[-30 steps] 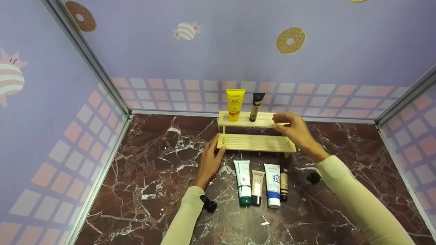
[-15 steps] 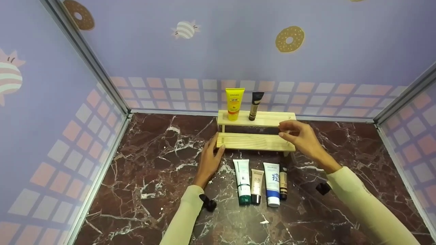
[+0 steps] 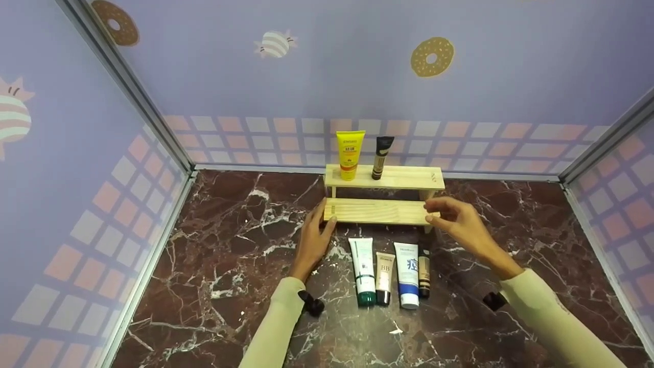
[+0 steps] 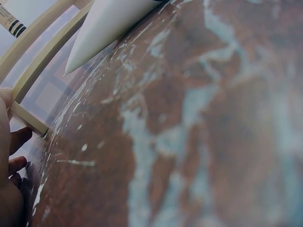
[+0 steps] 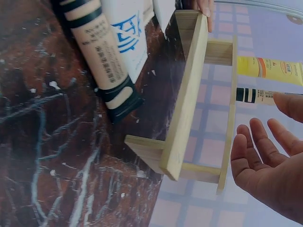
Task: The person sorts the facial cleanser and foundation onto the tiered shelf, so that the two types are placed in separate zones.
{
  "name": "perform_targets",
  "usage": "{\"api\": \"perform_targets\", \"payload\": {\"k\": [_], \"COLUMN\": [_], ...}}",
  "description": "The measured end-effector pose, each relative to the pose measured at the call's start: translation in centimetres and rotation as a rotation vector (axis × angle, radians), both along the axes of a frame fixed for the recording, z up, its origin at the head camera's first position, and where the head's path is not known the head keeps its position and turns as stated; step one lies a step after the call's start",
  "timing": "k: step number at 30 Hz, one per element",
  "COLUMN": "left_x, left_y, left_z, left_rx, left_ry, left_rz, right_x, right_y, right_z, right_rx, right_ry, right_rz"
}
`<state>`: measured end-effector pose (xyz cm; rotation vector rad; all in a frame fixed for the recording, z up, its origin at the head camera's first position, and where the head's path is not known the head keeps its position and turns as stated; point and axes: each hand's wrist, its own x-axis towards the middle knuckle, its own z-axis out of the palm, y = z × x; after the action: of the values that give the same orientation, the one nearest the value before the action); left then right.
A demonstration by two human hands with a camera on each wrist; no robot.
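A two-tier wooden display stand [image 3: 378, 212] stands by the back wall. My left hand [image 3: 312, 243] holds the left end of its lower tier, thumb at the front edge and fingers around the side. My right hand [image 3: 464, 227] is by the right end of that tier, its fingers loosely bent with nothing between them; the right wrist view shows the empty palm side. Upright on the upper tier are a yellow squeeze tube [image 3: 349, 156] and, to its right, a slim black-and-gold tube [image 3: 380, 158].
Before the stand lie a white tube with a green cap [image 3: 364, 271], a beige BB cream tube [image 3: 384, 278], a white-and-blue tube [image 3: 408, 276] and a narrow gold-and-black tube [image 3: 424, 273]. Patterned walls [image 3: 286, 92] enclose the marbled tabletop [image 3: 240, 276].
My right hand has moved down and to the right, from the upper tier's right part to the lower tier's right end. The left hand stays on the stand.
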<state>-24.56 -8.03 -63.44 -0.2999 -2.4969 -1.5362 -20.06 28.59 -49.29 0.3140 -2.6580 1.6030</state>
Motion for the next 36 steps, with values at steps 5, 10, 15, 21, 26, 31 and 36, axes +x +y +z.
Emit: {"api": "perform_targets", "payload": {"k": [5,10,15,21,26,31,36], "left_x": [0.0,0.1,0.1,0.0,0.1,0.2,0.2], "left_y": [0.0,0.0,-0.1,0.0,0.0,-0.1,0.0], "left_z": [0.2,0.3,0.1,0.1,0.2,0.4,0.4], "left_rx": [-0.008,-0.004,0.011,-0.001,0.000,0.000,0.001], "left_ry": [0.005,0.014,-0.001,0.002,-0.010,-0.017,0.009], "left_rz": [0.001,0.002,-0.002,0.005,0.007,0.010,0.007], "right_x": [1.1,2.2,3.0,3.6,3.6,3.5,3.4], "right_y": [0.4,0.8,0.9,1.1,1.5,2.2,2.8], "right_z": [-0.7,-1.6,-2.9,-4.4,-5.4,-6.3,-7.3], "right_rx": [-0.041,-0.049,-0.015,0.003,0.006,0.007,0.040], "right_ry": [-0.005,-0.042,-0.058,-0.038,-0.041,-0.062,-0.032], "right_rz": [0.011,0.015,0.030,0.033,0.041,0.058,0.087]}}
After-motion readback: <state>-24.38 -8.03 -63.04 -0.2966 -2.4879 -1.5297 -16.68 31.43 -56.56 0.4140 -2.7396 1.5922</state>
